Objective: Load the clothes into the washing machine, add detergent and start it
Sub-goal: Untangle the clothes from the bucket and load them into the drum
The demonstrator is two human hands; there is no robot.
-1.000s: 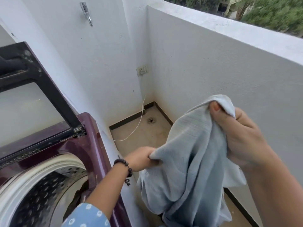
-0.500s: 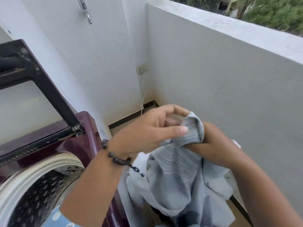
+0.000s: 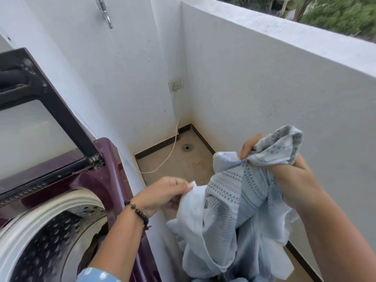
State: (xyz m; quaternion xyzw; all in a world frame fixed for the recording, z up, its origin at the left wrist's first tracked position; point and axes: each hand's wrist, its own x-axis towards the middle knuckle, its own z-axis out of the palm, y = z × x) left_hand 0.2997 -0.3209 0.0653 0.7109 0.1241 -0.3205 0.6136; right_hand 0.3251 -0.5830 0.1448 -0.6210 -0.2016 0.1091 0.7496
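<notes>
A pale blue-grey patterned garment (image 3: 234,216) hangs in front of me, to the right of the washing machine. My right hand (image 3: 284,171) grips a bunched upper part of it at chest height. My left hand (image 3: 164,195), with a bead bracelet on the wrist, pinches a white edge of the same garment lower down and to the left. The maroon top-loading washing machine (image 3: 109,176) stands at the lower left with its dark-framed lid (image 3: 50,102) raised. Its perforated steel drum (image 3: 50,237) is open, with something dark low inside.
White balcony walls close in ahead and to the right. A wall socket (image 3: 176,84) feeds a white cable (image 3: 173,147) that runs down to the beige floor near a round drain (image 3: 187,147). A metal tap (image 3: 104,12) sticks out of the wall above.
My left hand has left the top bunch, dropped down and left, and now pinches a lower white edge. My right hand rose slightly with the garment, which is spread wider between the hands.
</notes>
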